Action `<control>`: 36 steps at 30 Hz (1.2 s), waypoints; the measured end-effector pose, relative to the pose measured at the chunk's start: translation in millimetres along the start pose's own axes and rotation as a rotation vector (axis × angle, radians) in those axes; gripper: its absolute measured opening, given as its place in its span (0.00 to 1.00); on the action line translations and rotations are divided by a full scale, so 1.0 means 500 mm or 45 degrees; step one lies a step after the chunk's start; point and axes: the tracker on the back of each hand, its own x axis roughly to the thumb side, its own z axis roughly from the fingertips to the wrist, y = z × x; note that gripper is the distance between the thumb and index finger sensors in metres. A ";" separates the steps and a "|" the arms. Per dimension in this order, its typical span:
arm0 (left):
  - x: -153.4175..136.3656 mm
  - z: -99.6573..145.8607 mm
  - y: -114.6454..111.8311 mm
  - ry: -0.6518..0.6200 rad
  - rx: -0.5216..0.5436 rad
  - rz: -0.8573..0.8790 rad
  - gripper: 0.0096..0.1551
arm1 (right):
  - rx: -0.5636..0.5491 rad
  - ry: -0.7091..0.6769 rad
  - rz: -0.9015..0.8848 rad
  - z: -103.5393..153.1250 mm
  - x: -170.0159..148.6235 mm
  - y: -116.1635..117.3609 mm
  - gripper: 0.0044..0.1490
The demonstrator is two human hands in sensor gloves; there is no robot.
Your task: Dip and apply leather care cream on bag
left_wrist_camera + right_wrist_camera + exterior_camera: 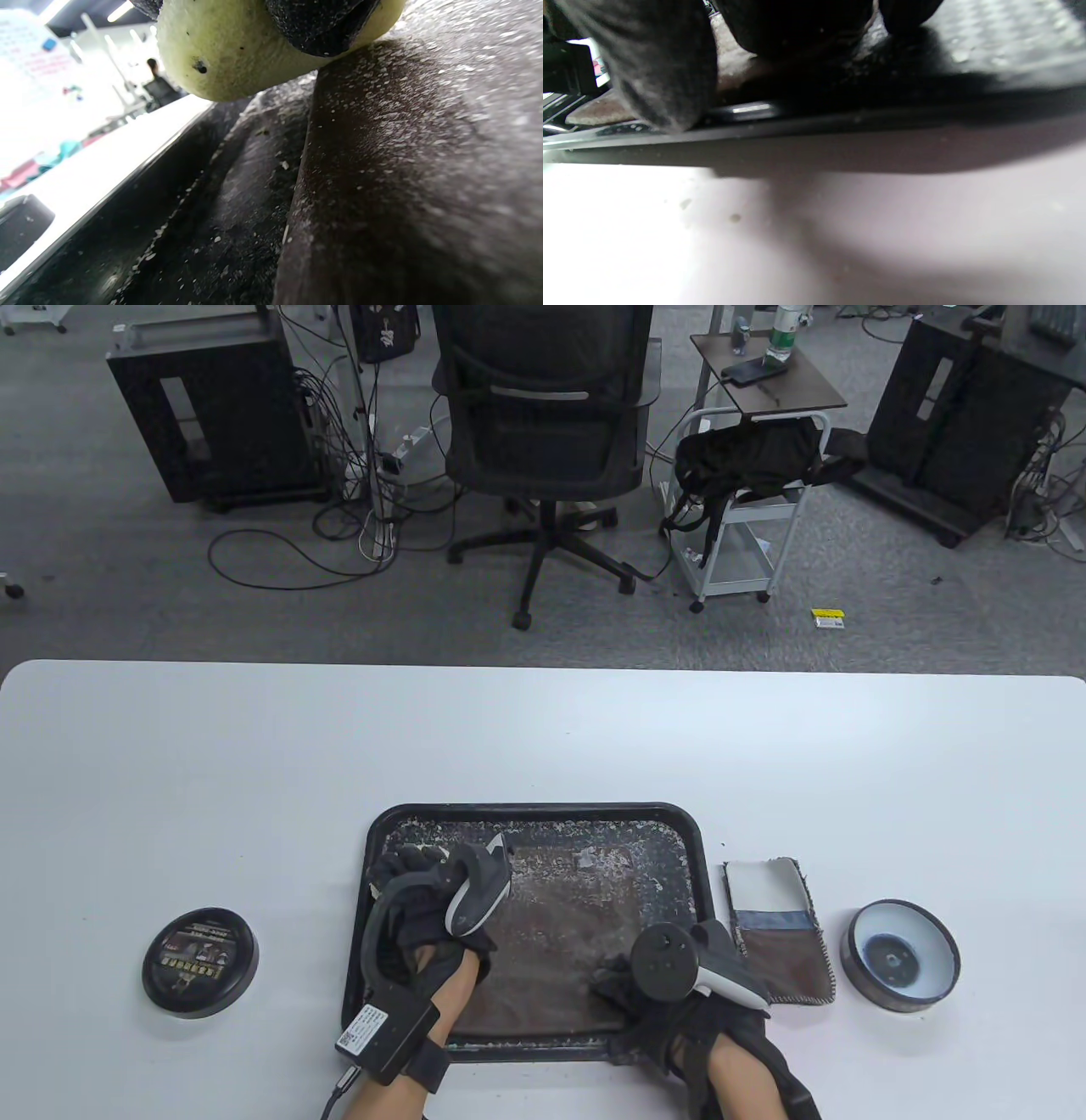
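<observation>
A flat brown leather bag (551,933) lies in a black tray (534,812), both flecked with pale cream. My left hand (407,865) is over the bag's far left corner and grips a pale yellow-green sponge (237,55), which sits just above the leather (403,169). My right hand (615,980) presses down on the bag's near right corner, by the tray's front rim (840,123); a gloved finger (657,63) reaches the rim. The open cream tin (901,965) stands to the right of the tray.
The tin's black lid (199,961) lies on the white table left of the tray. A folded cloth swatch (776,933) lies between tray and tin. An office chair (543,432) and a cart stand beyond the table's far edge.
</observation>
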 end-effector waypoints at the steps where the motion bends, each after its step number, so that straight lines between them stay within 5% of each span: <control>1: -0.002 0.004 0.003 -0.003 -0.008 -0.005 0.36 | 0.004 -0.002 -0.002 0.000 0.001 0.001 0.50; 17: 0.047 0.036 0.015 -0.149 0.094 -0.032 0.35 | 0.061 0.033 0.027 0.000 0.006 0.005 0.50; 36: 0.187 0.124 0.051 -0.681 0.148 0.380 0.36 | 0.042 -0.016 -0.034 0.008 -0.011 -0.006 0.47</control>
